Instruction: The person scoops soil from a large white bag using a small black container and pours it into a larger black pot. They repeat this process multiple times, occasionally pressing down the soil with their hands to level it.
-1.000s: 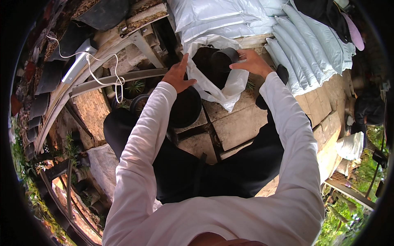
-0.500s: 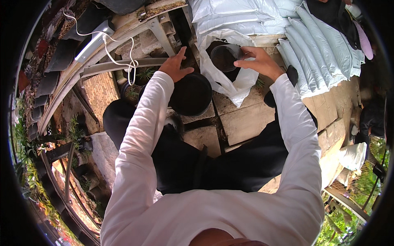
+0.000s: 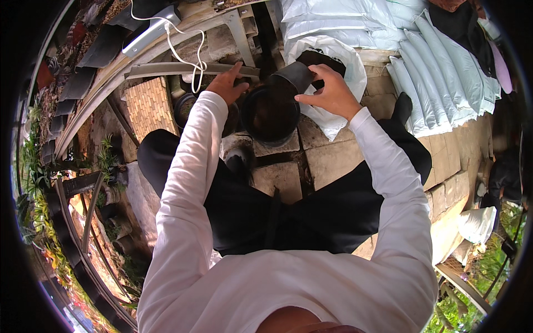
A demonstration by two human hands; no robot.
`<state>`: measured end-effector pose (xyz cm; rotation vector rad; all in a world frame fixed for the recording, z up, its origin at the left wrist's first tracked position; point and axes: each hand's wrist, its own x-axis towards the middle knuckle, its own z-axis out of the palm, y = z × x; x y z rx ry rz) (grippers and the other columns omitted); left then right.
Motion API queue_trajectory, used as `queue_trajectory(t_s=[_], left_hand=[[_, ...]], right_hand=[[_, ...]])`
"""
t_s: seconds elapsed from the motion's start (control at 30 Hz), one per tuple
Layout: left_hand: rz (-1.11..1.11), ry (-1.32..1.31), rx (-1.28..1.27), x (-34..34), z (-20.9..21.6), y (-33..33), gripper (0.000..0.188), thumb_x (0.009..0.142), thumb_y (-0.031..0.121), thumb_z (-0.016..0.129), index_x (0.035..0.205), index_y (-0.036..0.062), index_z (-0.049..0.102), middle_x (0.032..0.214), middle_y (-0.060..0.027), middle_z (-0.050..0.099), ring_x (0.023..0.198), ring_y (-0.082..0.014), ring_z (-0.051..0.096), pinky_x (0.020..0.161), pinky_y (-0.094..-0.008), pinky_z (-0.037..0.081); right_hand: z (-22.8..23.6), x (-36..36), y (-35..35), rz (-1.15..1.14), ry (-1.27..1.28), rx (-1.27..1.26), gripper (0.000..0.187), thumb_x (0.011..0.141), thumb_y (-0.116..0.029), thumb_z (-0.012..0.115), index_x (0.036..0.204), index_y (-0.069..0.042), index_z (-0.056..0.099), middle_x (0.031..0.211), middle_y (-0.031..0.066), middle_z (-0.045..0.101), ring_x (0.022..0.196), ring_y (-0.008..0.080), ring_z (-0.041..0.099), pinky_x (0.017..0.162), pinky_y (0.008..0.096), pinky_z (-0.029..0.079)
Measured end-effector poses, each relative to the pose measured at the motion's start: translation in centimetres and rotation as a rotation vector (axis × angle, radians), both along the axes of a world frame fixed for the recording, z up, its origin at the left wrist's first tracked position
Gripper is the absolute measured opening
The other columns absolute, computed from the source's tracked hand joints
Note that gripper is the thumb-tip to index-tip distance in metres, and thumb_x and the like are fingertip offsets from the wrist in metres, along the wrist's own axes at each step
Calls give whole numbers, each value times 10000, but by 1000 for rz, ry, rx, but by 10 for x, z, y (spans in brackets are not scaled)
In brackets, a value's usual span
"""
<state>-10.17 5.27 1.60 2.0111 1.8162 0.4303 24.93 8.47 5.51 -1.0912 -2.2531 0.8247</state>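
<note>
In my right hand (image 3: pixel 332 91), a small dark grey plastic pot (image 3: pixel 295 76) is pinched by its side. The pot tips to the left over a wide black pot (image 3: pixel 273 139), whose dark inside is blurred, apparently with soil. Just left of the wide pot is my left hand (image 3: pixel 226 84), its fingers spread with nothing in them; contact with the rim cannot be made out. Behind my right hand stands an opened white sack (image 3: pixel 327 121) with dark soil inside.
Stacked pale plastic sacks (image 3: pixel 336 25) fill the back, with more leaning sacks (image 3: pixel 438 72) at the right. A white cable (image 3: pixel 201 53) hangs from a grey device (image 3: pixel 150 30) over a metal bar (image 3: pixel 166 70). Several potted plants stand left of the wide pot.
My right hand has carried the small pot left from above the sack and tipped it over the wide pot. My left hand has shifted slightly left, still spread.
</note>
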Motion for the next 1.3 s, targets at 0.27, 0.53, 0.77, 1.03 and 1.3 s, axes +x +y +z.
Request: queue_trajectory(t_s=[0.27, 0.53, 0.77, 1.03, 1.3], left_hand=[[35, 23, -40, -2, 11, -12, 831, 932, 341, 791, 1629, 158, 376, 1352, -138, 704, 1329, -386, 599, 1143, -467, 457], [28, 51, -72, 0, 14, -12, 878, 919, 423, 791, 1640, 167, 359, 1367, -126, 700, 1322, -380, 606, 1126, -459, 472], [11, 38, -106, 5, 20, -14, 917, 916, 447, 766, 1633, 73, 333, 1343, -170, 702, 1325, -414, 591, 1145, -472, 454], [-11, 45, -90, 11, 19, -11, 913, 910, 420, 778, 1627, 59, 343, 1327, -176, 713, 1305, -408, 612, 1130, -470, 467], [17, 43, -175, 15, 19, -8, 911, 912, 475, 770, 1652, 165, 339, 1408, -123, 680, 1393, -381, 553, 1188, -462, 420]], right_hand=[[-9, -24, -17, 64, 154, -160, 907, 738, -421, 948, 1365, 122, 583, 1300, 220, 634, 1143, 306, 675, 926, 371, 574], [-15, -17, -26, 102, 84, -169, 872, 747, -342, 966, 1374, 119, 573, 1305, 178, 608, 1152, 278, 674, 778, 327, 638], [-11, 2, -30, 128, -41, -145, 863, 744, -297, 960, 1400, 94, 559, 1343, 161, 584, 1186, 277, 652, 805, 337, 655], [5, 11, -29, 113, -59, -116, 847, 748, -247, 944, 1439, 20, 532, 1411, 121, 538, 1195, 273, 644, 842, 344, 654], [11, 10, -37, 204, -11, -194, 847, 759, -196, 926, 1474, -14, 510, 1459, 127, 506, 1215, 281, 637, 862, 354, 652]])
